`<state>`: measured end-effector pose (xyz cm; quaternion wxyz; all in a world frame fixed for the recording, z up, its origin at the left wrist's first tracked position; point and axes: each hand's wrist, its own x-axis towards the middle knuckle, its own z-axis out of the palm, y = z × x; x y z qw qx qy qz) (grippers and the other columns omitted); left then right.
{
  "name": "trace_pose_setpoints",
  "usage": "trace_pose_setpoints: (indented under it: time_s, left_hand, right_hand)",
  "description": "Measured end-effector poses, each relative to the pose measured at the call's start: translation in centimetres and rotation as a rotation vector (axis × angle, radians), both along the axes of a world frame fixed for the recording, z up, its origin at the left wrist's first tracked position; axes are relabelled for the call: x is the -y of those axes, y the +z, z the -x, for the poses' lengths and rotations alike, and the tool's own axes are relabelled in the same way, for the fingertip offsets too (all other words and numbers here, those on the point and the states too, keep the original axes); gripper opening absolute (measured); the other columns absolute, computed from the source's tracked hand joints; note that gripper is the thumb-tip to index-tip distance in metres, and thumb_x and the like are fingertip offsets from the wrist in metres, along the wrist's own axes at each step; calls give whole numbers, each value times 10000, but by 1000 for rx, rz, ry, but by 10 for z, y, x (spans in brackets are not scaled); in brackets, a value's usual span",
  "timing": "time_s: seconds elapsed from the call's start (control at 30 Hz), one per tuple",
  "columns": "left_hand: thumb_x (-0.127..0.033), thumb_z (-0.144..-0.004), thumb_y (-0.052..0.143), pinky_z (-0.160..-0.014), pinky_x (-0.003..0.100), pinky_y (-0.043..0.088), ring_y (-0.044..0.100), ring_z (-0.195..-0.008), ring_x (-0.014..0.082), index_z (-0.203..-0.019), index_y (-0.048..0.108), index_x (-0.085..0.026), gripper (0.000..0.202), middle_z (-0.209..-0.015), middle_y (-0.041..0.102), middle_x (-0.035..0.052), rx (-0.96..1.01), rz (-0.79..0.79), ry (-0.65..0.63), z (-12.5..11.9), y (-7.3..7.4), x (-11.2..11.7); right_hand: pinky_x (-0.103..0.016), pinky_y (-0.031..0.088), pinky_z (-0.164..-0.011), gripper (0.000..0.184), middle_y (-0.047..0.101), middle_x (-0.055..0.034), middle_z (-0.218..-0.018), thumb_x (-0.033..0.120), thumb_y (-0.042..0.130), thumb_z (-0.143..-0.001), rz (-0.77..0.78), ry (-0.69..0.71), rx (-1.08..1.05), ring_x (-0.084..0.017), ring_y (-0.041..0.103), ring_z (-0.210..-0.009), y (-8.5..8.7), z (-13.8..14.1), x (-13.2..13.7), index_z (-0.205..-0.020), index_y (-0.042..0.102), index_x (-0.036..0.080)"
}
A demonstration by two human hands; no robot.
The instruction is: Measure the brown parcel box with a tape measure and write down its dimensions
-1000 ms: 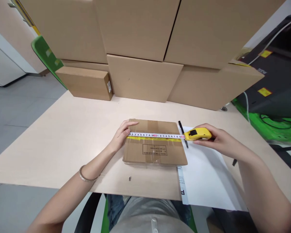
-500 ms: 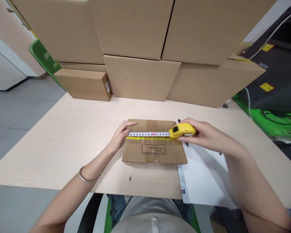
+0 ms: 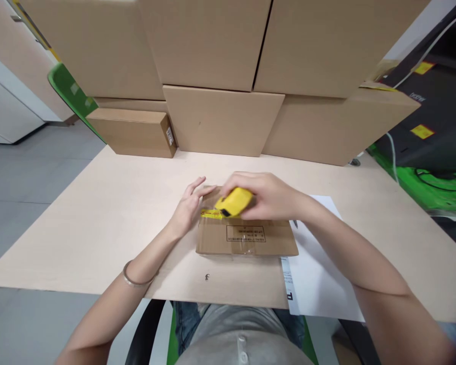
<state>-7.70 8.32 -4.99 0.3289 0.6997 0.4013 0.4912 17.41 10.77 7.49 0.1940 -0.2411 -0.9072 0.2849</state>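
A small brown cardboard box [image 3: 213,241] lies flat on the table in front of me, with dark printed text in a frame and clear packing tape on its top. My right hand [image 3: 264,195] is closed around a yellow tape measure [image 3: 235,202], held over the left half of the box. No white blade shows out of its case. A yellow strip [image 3: 211,214] with red marks runs across the box top, partly hidden by the tape measure. At the box's left edge rests my left hand [image 3: 186,210], its fingers stretched out and apart.
Large cardboard boxes [image 3: 224,121] are stacked along the table's back, with a smaller box [image 3: 133,134] at the left. White paper [image 3: 323,274] lies to the right of the box. A black machine [image 3: 441,111] stands at the far right.
My right hand has moved left across the box with the tape measure. The white numbered blade has gone from view. My left hand's fingers have lifted and spread.
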Motion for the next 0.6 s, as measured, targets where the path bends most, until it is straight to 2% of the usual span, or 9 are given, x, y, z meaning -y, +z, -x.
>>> trace_pose_setpoints:
  time_s: [0.07,0.1,0.17,0.2,0.23,0.3,0.4,0.5,0.6]
  left_hand:
    - [-430,-1047,478,-1258,584,305,400,-1514,321,-1336,664,-262,383,-1547,526,108,-155,-222,54,-3,26,19]
    - [-343,-1038,495,-1236,583,354,451,-1482,312,-1347,645,-266,352,-1506,556,113,-188,-341,55,-7,38,30]
    - [-219,-995,529,-1177,545,462,536,-1418,300,-1385,595,-250,397,-1415,620,129,-296,-480,-96,-20,56,53]
    - [-223,-973,561,-1134,529,516,558,-1400,313,-1407,565,-224,434,-1357,658,144,-356,-523,-202,-29,62,63]
    - [-231,-964,574,-1116,522,538,573,-1388,320,-1419,540,-195,457,-1332,676,165,-414,-514,-252,-38,65,72]
    - [-269,-967,567,-1089,518,567,576,-1389,352,-1403,526,-126,460,-1327,683,218,-496,-518,-284,-56,64,85]
    - [-325,-984,545,-1083,517,574,603,-1358,377,-1297,571,-72,404,-1329,686,250,-597,-496,-229,-74,52,91]
    - [-349,-986,536,-1056,512,588,653,-1295,378,-1219,595,-73,366,-1287,711,251,-658,-517,-183,-79,39,88]
    - [-364,-976,533,-1069,524,564,627,-1325,379,-1266,587,-89,403,-1331,687,252,-706,-543,-220,-76,34,86]
  right_hand:
    - [-328,512,-850,383,730,-18,-1109,113,729,-728,115,-27,-42,-227,689,-997,2,-29,7,-1052,596,269]
    - [-325,524,-842,398,727,-22,-1113,106,740,-728,175,-18,-50,-224,694,-995,2,-43,11,-1056,586,273]
    - [-328,541,-847,366,724,-36,-1108,119,744,-759,244,27,-47,-221,700,-1001,0,-65,21,-1051,591,276]
    - [-331,546,-852,329,723,-45,-1100,137,744,-779,259,53,-35,-220,702,-999,-1,-72,26,-1041,601,274]
    - [-336,550,-857,285,721,-54,-1090,160,742,-799,264,78,-22,-219,704,-992,-3,-76,30,-1028,612,270]
    - [-341,555,-859,222,713,-67,-1082,191,733,-824,272,109,11,-216,706,-971,-8,-78,36,-1007,628,260]
    - [-345,555,-868,229,705,-65,-1093,155,702,-817,278,99,63,-215,701,-972,-13,-74,40,-1017,644,252]
    - [-348,548,-886,299,706,-57,-1123,80,663,-780,280,84,101,-214,695,-1000,-15,-71,36,-1028,650,247]
    - [-357,541,-912,366,710,-48,-1143,29,606,-744,272,106,121,-211,690,-1029,-13,-70,22,-1037,649,243]
